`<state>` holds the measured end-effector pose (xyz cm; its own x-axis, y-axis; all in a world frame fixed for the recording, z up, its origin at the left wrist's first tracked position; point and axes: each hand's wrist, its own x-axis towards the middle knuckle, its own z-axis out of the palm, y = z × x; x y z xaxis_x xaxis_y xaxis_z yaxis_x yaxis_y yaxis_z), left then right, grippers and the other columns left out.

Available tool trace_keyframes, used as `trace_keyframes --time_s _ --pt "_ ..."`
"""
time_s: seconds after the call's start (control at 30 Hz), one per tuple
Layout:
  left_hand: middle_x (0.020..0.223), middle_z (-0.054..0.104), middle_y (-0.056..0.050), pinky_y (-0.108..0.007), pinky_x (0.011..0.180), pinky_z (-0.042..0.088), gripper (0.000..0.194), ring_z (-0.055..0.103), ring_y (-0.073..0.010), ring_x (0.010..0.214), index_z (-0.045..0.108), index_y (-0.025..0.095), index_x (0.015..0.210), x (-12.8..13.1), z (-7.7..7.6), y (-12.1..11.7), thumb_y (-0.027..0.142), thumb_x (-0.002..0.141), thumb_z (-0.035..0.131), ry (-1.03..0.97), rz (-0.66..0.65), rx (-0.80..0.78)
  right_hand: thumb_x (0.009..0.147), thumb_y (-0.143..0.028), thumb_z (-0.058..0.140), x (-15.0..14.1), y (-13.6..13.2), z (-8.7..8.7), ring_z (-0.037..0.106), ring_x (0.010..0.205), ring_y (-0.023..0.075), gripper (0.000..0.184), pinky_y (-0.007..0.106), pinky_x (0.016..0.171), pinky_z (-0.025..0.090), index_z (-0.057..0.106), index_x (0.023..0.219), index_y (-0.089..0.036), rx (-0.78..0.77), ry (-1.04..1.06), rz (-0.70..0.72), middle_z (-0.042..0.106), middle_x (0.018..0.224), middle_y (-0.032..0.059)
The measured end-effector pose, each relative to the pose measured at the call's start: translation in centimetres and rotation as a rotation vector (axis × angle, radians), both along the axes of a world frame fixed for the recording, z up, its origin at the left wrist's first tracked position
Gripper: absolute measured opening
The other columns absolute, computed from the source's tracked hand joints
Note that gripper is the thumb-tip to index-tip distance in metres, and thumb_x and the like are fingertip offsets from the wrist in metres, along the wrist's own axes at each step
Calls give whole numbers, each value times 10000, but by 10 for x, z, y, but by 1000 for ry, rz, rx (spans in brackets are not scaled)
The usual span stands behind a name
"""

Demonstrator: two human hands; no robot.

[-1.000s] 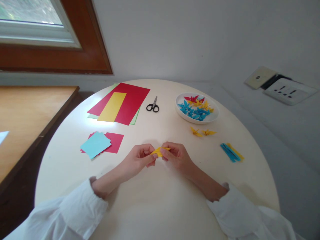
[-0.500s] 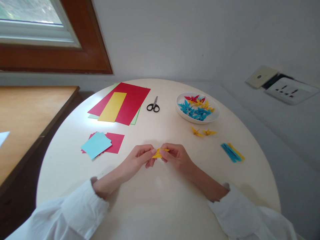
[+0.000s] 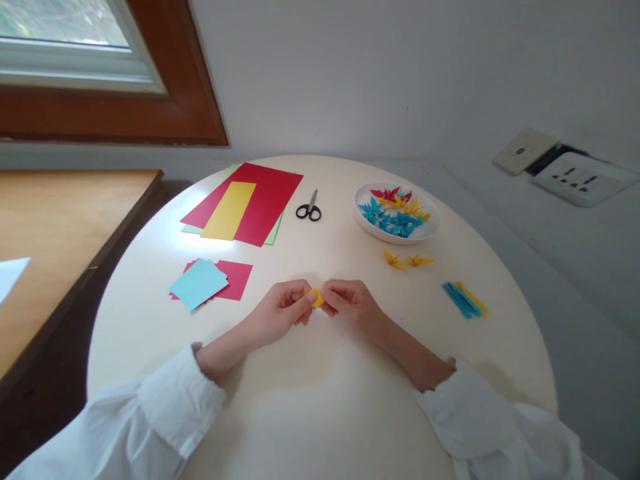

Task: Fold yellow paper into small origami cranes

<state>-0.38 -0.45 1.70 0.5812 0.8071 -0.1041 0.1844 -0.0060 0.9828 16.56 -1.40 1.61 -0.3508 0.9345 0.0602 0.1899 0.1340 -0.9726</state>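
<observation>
Between my two hands is a small piece of folded yellow paper (image 3: 317, 298), mostly covered by fingers and thumbs. My left hand (image 3: 284, 305) pinches its left side, thumb on top. On the other side my right hand (image 3: 351, 304) grips it the same way, fingers curled. Two yellow paper cranes (image 3: 407, 260) lie on the table beyond my right hand. Behind them a white dish (image 3: 370, 233) holds several blue, yellow and red folded cranes. To the left of my left hand, light blue paper squares (image 3: 197, 285) rest over red paper squares (image 3: 239, 280).
Black-handled scissors (image 3: 309, 210) lie at the back of the round white table (image 3: 310, 413). Left of them, a yellow strip (image 3: 229, 211) lies on large red paper (image 3: 273, 200) over green sheets. Folded blue strips (image 3: 461, 300) and yellow strips (image 3: 474, 298) lie at the right. A wooden desk (image 3: 65, 227) stands at left.
My hands have drawn slightly closer together, and less of the yellow paper shows between them. The whole view has shifted a little; the other things lie as before.
</observation>
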Motion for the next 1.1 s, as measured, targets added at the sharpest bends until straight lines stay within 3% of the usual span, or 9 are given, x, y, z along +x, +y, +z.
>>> trace_keyframes --time_s 0.17,0.37,0.53,0.73,0.9,1.1 --pt "534 456 46 -213 483 303 331 397 -77 491 478 166 625 0 0 1 400 856 442 15 17 27 789 -345 474 -1 2 -2 390 486 80 322 224 480 316 464 515 -177 -1 -4 -30 433 493 -37" --pt "556 543 19 -208 498 365 322 478 -80 493 524 155 634 2 0 1 400 840 483 -17 87 -12 746 -318 548 -3 1 -5 428 490 80 215 210 471 351 566 587 -173 -15 27 -169 479 509 -39" --pt "645 645 -9 -230 556 454 230 580 -103 533 538 160 808 4 -2 1 387 802 566 -213 158 -189 705 -286 614 -6 -3 -7 475 481 82 118 208 460 397 653 686 -176 -26 103 -286 572 560 -24" --pt "703 683 -26 -284 713 497 206 644 -142 694 565 159 829 5 -3 0 323 744 658 -427 170 -313 707 -227 631 -6 -7 -10 548 487 93 84 220 475 468 690 755 -192 18 190 -306 656 632 -4" --pt "724 684 -27 -285 743 501 201 641 -140 720 625 152 805 5 0 0 308 700 695 -395 242 -283 704 -219 660 -5 -7 -11 618 605 126 67 237 540 516 694 761 -212 82 212 -308 680 705 13" --pt "730 688 -25 -290 721 512 198 650 -154 724 627 160 791 5 1 1 294 666 702 -282 300 -133 706 -208 672 -3 -6 -13 619 708 138 58 257 630 534 691 761 -215 160 231 -309 668 763 23"
